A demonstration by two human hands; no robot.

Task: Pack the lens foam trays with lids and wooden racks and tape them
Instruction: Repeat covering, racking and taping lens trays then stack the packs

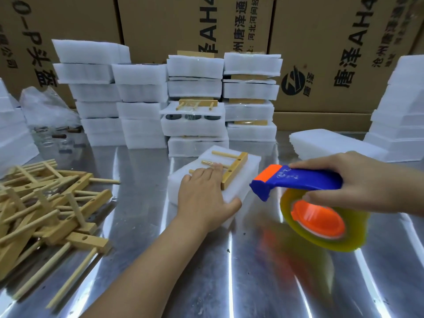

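A white foam tray pack (250, 173) lies on the metal table in the middle, with a wooden rack (234, 169) lying on its lid. My left hand (204, 193) presses flat on the rack's pegs and the foam, thumb against the near side. To the right, my right hand (358, 182) grips the blue handle of a tape dispenser (305, 182). Its orange-hubbed roll of yellowish tape (321, 226) hangs just above the table, and its blue nose is close to the pack's right end.
A heap of loose wooden racks (46, 203) lies at the left. Stacks of foam trays (142, 106) and taped packs (250, 95) stand behind, before cardboard boxes (332, 53). Loose foam lids (325, 143) lie at the right, a plastic bag (46, 109) at the far left.
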